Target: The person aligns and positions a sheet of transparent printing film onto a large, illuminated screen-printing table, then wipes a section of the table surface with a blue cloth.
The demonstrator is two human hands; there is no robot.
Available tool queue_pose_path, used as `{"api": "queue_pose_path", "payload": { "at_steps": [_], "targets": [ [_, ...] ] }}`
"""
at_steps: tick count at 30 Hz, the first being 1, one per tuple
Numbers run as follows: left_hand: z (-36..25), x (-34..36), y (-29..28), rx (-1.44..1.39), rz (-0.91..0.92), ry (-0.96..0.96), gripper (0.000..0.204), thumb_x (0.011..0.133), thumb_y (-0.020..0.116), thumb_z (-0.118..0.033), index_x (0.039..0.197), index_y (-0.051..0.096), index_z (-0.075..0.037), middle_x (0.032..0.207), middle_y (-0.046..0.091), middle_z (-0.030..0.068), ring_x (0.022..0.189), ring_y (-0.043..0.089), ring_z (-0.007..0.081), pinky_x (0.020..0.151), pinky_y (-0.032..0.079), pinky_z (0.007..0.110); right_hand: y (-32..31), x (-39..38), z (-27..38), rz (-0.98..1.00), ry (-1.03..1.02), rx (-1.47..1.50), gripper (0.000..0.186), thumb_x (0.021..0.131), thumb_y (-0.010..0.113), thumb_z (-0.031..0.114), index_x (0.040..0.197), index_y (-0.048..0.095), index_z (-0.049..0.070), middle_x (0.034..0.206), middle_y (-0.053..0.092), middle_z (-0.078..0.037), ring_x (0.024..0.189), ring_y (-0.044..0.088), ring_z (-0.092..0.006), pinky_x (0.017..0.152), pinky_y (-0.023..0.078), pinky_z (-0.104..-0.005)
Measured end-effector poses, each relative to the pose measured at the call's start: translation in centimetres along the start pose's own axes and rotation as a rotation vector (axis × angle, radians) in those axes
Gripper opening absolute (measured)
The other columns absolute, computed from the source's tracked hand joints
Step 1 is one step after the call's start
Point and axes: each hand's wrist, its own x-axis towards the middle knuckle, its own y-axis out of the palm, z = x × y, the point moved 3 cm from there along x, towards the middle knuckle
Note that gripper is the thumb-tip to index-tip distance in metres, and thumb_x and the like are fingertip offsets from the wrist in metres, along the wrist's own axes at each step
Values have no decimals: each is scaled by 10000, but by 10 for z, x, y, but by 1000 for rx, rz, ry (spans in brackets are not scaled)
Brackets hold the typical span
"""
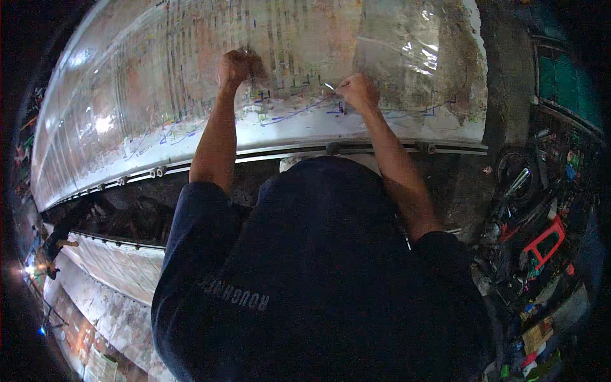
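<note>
A long worktable curves across the upper part of the view, its top covered by a shiny clear sheet over brownish, striped material with blue, green and yellow marks. My left hand is closed in a fist over the striped area; its far side is smeared by motion, and I cannot make out what it holds. To its right my right hand is closed in a pinch, low over the marked area. A thin white stick-like thing pokes out leftward from its fingertips.
A dark rail with small rollers runs along the table's near edge. At right lie a wheel, a red plastic frame and heaped clutter. Another table stands at lower left, with a person beyond it.
</note>
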Motion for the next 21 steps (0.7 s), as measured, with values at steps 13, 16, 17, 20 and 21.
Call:
{"api": "queue_pose_path", "payload": {
  "at_steps": [13, 16, 17, 20, 21],
  "targets": [
    [20, -15, -4, -187, -112, 138, 409, 809, 703, -436, 892, 693, -35, 835, 696, 195, 825, 690, 357, 739, 524, 439, 7, -5, 4, 23, -31, -122, 274, 708, 806, 363, 867, 778, 142, 872, 734, -90, 831, 694, -293, 765, 527, -433],
    [11, -24, -13, -143, -125, 113, 414, 802, 710, -441, 888, 694, -36, 823, 690, 190, 818, 692, 326, 734, 516, 429, 1, -7, 11, 91, 3, -118, 273, 706, 803, 360, 855, 777, 133, 857, 734, -88, 822, 696, -287, 758, 527, -427],
    [12, -26, -15, -135, -136, 122, 411, 799, 711, -440, 889, 696, -39, 826, 692, 184, 826, 692, 325, 739, 514, 428, 0, -9, 15, 94, 0, -123, 273, 706, 803, 360, 855, 777, 133, 857, 734, -88, 822, 696, -287, 758, 527, -427],
    [1, -28, -17, -145, -83, 96, 410, 791, 716, -437, 894, 699, -41, 838, 695, 182, 832, 687, 340, 742, 514, 430, 0, -9, 10, 78, 17, -146, 262, 705, 804, 340, 848, 776, 122, 854, 733, -91, 816, 696, -284, 753, 526, -427],
    [-5, -28, -16, -156, -23, 60, 412, 785, 718, -435, 899, 699, -39, 847, 696, 185, 831, 682, 356, 739, 515, 433, 0, -9, 5, 51, 2, -118, 257, 700, 806, 332, 844, 776, 121, 833, 731, -91, 786, 695, -278, 733, 525, -422]
  ]
}}
